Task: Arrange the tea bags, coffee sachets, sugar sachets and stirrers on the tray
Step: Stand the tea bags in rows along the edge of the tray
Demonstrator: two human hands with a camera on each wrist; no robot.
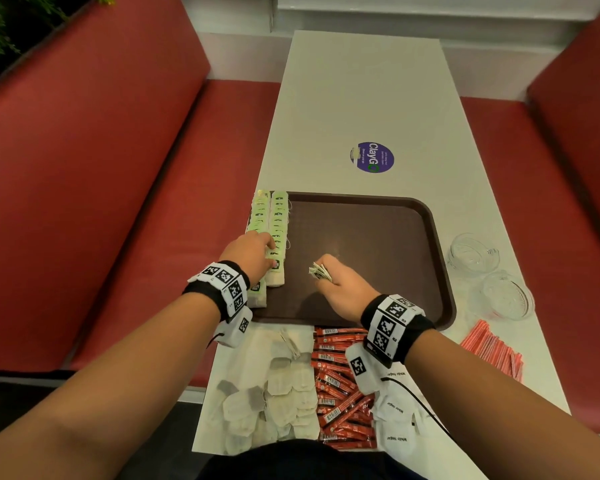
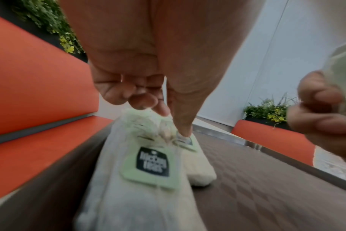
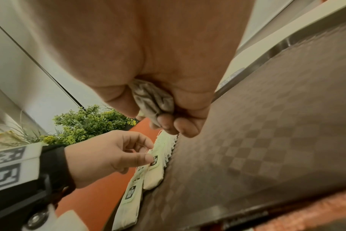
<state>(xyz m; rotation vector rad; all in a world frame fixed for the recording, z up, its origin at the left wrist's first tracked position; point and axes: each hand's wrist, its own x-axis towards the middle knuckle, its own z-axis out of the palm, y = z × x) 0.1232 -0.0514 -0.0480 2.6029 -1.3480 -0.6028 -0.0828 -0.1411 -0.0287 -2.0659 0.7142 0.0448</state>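
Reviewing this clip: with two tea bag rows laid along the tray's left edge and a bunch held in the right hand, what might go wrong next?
1. The left hand presses a tag in the inner row of tea bags; lifting off may drag it and skew the overlap.
2. The right hand grips a crumpled bunch of tea bags; their strings may tangle.
3. The outer row overhangs the tray rim and could slide off.

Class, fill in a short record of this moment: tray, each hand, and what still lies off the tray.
tray: brown, two rows of tea bags along its left edge
left hand: fingertips on the near end of the rows
right hand: grips a bunch of tea bags over the tray
off tray, near: loose tea bags, coffee sachets, sugar sachets
off tray, right: stirrers, two glass bowls
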